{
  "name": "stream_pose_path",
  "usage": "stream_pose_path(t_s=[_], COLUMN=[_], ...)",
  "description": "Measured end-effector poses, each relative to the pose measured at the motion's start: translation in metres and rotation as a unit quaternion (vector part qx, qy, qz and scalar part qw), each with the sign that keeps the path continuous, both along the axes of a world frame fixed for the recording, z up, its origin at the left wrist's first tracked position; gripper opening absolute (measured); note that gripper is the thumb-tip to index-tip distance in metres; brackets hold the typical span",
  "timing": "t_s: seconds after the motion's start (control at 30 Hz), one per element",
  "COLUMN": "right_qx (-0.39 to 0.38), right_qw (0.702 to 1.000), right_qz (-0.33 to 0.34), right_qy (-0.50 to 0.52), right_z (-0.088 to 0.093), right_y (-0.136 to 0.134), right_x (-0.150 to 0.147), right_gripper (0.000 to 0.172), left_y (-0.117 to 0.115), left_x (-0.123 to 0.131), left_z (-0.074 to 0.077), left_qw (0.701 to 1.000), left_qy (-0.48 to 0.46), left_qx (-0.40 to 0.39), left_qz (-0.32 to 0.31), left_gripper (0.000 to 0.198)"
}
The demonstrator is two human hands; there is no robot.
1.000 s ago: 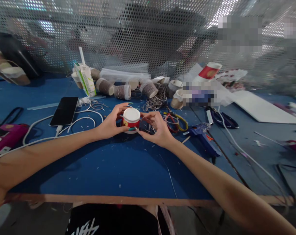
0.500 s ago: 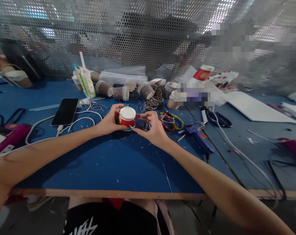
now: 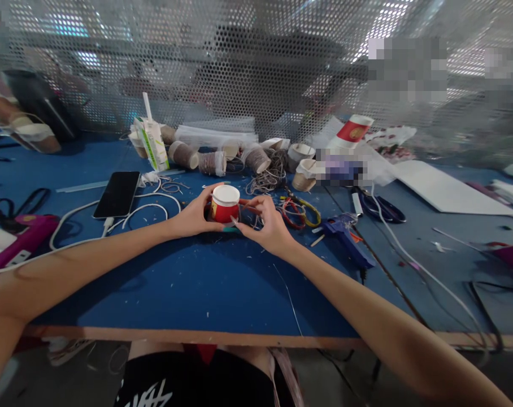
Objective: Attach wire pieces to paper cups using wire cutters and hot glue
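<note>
A small red paper cup (image 3: 225,213) with a white top end is between my two hands near the middle of the blue table. My left hand (image 3: 198,211) curls round its left side, thumb low at the front. At the right side, my right hand (image 3: 262,217) has its thumb at the cup's lower front and its fingers by the wall. A bit of teal shows under the cup; what it belongs to is hard to make out. Just right of my right hand lie scissors with red and yellow handles (image 3: 299,212) and a blue glue gun (image 3: 345,240).
Several cord-wrapped cups (image 3: 213,164) and a tangle of cord (image 3: 268,176) line the mesh screen. Left are a phone (image 3: 117,195) on a white cable, a drink carton (image 3: 155,144) and a purple glue gun (image 3: 25,237). White board (image 3: 434,183) lies at right.
The cup's top has tipped slightly away, so more of its red wall shows. My hands stay around it, with little shift. The whole view has moved slightly.
</note>
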State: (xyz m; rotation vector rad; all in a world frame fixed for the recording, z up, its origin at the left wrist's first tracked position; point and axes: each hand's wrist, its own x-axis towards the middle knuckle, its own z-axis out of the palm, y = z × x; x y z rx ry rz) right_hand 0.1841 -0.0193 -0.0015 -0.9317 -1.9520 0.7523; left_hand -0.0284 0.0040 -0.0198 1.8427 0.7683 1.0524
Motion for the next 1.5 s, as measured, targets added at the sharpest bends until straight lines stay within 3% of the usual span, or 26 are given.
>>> stream_pose_path(t_s=[0.13, 0.33, 0.4, 0.5, 0.6, 0.67, 0.73, 0.93, 1.1, 1.2, 1.33, 1.43, 1.5], right_qx=[-0.005, -0.02, -0.025, -0.03, -0.027, -0.017, -0.01, 0.012, 0.13, 0.173, 0.103, -0.027, -0.083], right_qw=[1.0, 0.999, 1.0, 1.0, 1.0, 1.0, 0.999, 0.999, 0.985, 0.964, 0.921, 0.816, 0.739], right_qz=[-0.002, 0.025, 0.015, -0.003, -0.015, -0.021, -0.021, -0.027, -0.103, -0.173, -0.231, -0.302, -0.355], right_qy=[0.018, 0.012, 0.0, -0.01, -0.006, 0.01, 0.029, 0.032, -0.044, -0.103, -0.298, -0.493, -0.566], right_z=[-0.002, -0.006, -0.007, -0.008, -0.009, -0.01, -0.012, -0.01, 0.0, 0.019, 0.062, 0.09, 0.097], right_y=[0.002, 0.003, 0.002, 0.003, 0.007, 0.01, 0.014, 0.012, 0.01, 0.008, -0.01, -0.03, -0.039], right_x=[0.001, 0.003, 0.003, 0.003, 0.004, 0.005, 0.006, 0.005, 0.008, 0.013, 0.017, 0.024, 0.037], right_gripper=[0.039, 0.036, 0.039, 0.042, 0.038, 0.036, 0.036, 0.036, 0.031, 0.024, 0.015, 0.027, 0.043], left_y=[0.0, 0.001, 0.001, 0.0, 0.0, 0.001, 0.003, 0.001, -0.002, 0.0, 0.002, 0.002, 0.002], left_x=[-0.001, 0.0, 0.0, 0.0, -0.001, -0.001, -0.002, -0.003, -0.002, -0.002, -0.003, -0.003, -0.002], left_z=[0.002, 0.0, 0.0, 0.0, 0.0, -0.002, -0.004, -0.004, -0.003, -0.006, -0.006, -0.005, -0.005], left_qw=[1.0, 0.99, 0.986, 0.997, 0.998, 0.996, 0.998, 0.992, 0.977, 0.98, 0.983, 0.98, 0.978], left_qy=[-0.004, 0.037, 0.056, 0.052, 0.024, 0.008, 0.002, 0.054, 0.094, 0.101, 0.107, 0.112, 0.107], left_qx=[-0.008, 0.05, 0.064, 0.034, -0.002, 0.0, 0.014, 0.071, 0.118, 0.111, 0.109, 0.104, 0.104], left_qz=[-0.021, 0.129, 0.143, 0.049, -0.06, -0.084, -0.065, 0.091, 0.153, 0.133, 0.105, 0.127, 0.145], left_gripper=[0.089, 0.081, 0.082, 0.091, 0.089, 0.084, 0.083, 0.092, 0.107, 0.108, 0.096, 0.086, 0.084])
